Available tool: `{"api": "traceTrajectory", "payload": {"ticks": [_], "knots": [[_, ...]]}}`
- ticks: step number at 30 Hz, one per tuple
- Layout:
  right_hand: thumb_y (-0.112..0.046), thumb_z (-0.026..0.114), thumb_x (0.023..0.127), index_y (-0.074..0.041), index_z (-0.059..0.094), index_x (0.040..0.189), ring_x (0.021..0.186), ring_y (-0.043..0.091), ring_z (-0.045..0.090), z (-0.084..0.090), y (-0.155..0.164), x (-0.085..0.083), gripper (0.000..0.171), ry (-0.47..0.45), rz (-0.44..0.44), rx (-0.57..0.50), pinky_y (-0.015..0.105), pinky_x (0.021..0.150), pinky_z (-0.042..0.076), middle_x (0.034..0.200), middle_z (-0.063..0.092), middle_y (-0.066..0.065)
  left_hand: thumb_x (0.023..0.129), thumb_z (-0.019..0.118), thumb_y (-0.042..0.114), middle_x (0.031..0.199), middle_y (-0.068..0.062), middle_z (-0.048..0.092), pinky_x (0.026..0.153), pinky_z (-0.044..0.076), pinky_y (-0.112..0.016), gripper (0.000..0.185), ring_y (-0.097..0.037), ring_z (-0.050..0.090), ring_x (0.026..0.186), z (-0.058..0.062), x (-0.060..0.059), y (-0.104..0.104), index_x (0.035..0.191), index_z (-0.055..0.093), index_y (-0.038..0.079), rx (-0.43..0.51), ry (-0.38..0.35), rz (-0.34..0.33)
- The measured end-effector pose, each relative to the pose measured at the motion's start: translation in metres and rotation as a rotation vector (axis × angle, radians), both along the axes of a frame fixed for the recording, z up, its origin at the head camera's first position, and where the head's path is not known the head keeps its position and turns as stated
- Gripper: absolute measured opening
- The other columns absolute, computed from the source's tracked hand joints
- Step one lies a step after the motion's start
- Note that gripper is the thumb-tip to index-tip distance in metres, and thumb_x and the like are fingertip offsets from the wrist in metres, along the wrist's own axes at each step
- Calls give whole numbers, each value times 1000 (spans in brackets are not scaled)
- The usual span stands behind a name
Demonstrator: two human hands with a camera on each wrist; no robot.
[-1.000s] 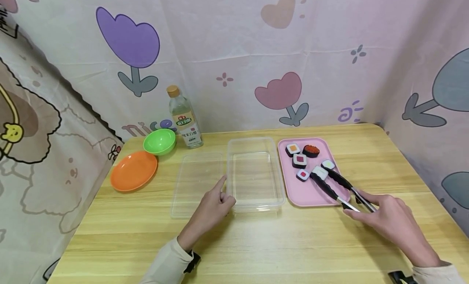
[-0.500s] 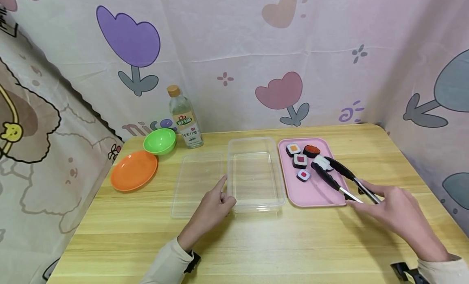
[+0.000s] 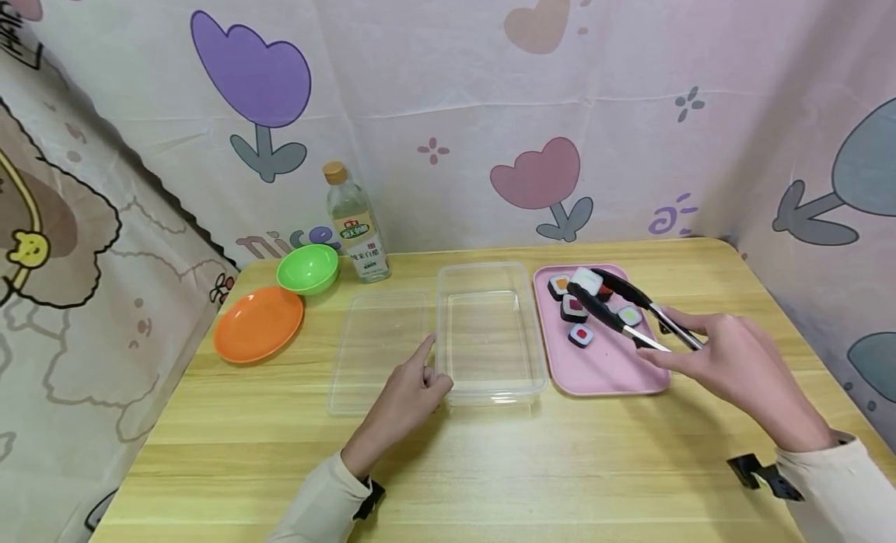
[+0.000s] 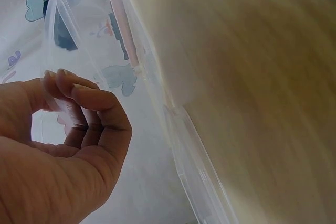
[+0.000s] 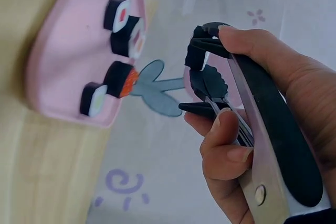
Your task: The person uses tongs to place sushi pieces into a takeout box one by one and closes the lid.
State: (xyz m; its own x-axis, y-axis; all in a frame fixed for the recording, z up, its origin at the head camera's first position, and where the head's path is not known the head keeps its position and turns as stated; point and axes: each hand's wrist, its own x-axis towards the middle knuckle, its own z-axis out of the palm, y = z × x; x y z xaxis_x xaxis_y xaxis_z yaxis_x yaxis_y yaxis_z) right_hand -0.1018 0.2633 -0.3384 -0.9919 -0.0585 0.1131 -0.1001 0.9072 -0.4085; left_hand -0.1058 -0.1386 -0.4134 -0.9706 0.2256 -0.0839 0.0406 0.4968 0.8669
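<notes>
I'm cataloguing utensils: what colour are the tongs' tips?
The tongs' tips are black, clearest in the head view.

The metal tongs (image 3: 598, 308) in the right hand (image 3: 735, 364) are silver with black ends, set on a white-and-black sushi piece (image 3: 586, 281); ahead of that hand, the pink rectangular tray (image 3: 609, 370) bears an orange-centred roll (image 3: 558, 286), a dark-red-centred roll (image 3: 574, 308), a red-centred roll (image 3: 581, 335), a pale-green-centred roll (image 3: 629, 316) and a black piece topped orange-red (image 5: 121, 80). Beside the left hand (image 3: 402, 391), the plastic box (image 3: 490, 341) and flat plastic lid (image 3: 381, 348) are clear and colourless; farther left are an orange round plate (image 3: 259, 325), a bright green round bowl (image 3: 308, 269) and an orange-brown-capped clear bottle (image 3: 358, 228). Under both hands the wooden tabletop (image 3: 560, 465) is yellow-brown and grain-streaked; beyond them the pale fabric backdrop (image 3: 420, 61) is printed with purple and dusky-pink tulips (image 3: 269, 76).
</notes>
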Motion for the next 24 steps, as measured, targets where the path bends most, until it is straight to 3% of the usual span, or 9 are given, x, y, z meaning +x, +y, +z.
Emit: {"api": "traceTrajectory", "payload": {"ticks": [15, 19, 24], "knots": [[-50, 88, 71, -4, 70, 129, 48, 9, 21, 23, -46, -33, 75, 35, 162, -17, 33, 48, 27, 51, 22, -10, 89, 54, 11, 57, 9, 36, 49, 27, -23, 77, -7, 28, 50, 1, 0, 1, 160, 24, 1, -6, 11, 1], [-43, 89, 71, -13, 75, 125, 50, 11, 28, 26, -61, -42, 64, 64, 230, 8, 32, 50, 27, 55, 33, -8, 89, 54, 10, 57, 8, 36, 49, 27, -23, 77, -6, 28, 50, 1, 0, 1, 160, 24, 2, -3, 15, 0], [-39, 88, 75, -19, 70, 133, 48, 10, 37, 26, -80, -55, 64, 5, 295, 9, 31, 50, 32, 58, 52, -10, 89, 54, 11, 57, 8, 37, 50, 28, -24, 78, -6, 29, 50, 0, 0, 0, 160, 23, 3, -9, 13, 2]]}}
